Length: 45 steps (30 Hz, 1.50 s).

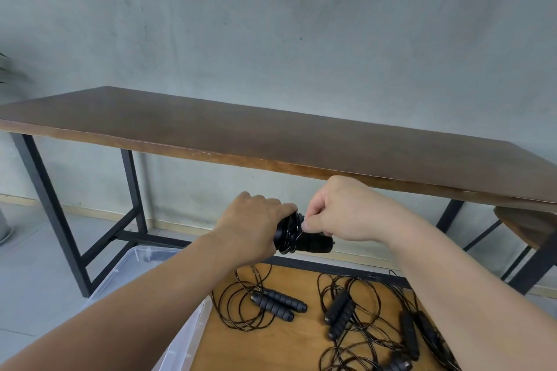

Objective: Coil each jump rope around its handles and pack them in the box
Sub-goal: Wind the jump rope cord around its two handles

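— Above the low wooden table (289,340), our left hand (251,226) grips the jump rope handles (313,242); our right hand (337,214) pinches the thin cord (291,235).

— It looks light and springy, so we hold the wraps firmly. The clear plastic box (187,337) sits open to our left, and the loose ropes (361,316) lie below.

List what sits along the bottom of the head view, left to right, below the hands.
Clear plastic storage box → loosely coiled black jump rope with two ribbed foam handles → second loose black rope with paired handles → tangled black ropes and handles at the right of the light wooden board.
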### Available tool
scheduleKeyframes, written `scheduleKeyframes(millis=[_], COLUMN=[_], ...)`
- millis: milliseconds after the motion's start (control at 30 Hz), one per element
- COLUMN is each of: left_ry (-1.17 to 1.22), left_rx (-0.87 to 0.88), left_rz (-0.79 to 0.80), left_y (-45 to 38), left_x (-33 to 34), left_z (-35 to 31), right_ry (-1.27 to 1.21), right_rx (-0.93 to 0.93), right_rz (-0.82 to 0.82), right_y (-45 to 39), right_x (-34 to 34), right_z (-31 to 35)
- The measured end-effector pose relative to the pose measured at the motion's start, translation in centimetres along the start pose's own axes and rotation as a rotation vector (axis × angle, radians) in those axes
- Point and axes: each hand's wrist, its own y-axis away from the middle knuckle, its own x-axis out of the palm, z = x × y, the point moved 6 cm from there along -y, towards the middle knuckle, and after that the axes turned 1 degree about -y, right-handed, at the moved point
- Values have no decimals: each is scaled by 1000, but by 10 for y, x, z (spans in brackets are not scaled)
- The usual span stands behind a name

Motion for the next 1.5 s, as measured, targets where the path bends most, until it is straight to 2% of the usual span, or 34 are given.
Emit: scheduleKeyframes(millis=[233,367,433,533,633,800,1000,1200,1367,1500], left_ry=[229,510,673,847,905,1015,1087,1156,1222,1123], left_rx=[149,131,101,53,9,-2,-38,-95,-136,-210], left_rz=[89,229,261,243,247,286,255,257,189,149], left_y=[10,19,24,26,27,34,32,31,26,25], left_x=[-3,0,-2,-5,0,11,22,30,34,45], left_z=[-12,-19,-18,-15,-15,-20,-22,-22,-15,-5], right_ry=[-156,-327,-467,-804,-1055,-1288,-1394,-1348,-1364,-1301], right_rx=[-53,-46,-34,-48,4,80,115,86,185,254], right_rz=[101,159,168,138,98,142,-22,-89,-42,-38], right_y=[-10,-12,-12,-16,-15,-8,-4,-1,6,11], right_x=[-2,1,8,21,38,69,86,94,111,126], right_z=[-12,-27,-35,-46,-56,-67,-78,-83,-81,-76])
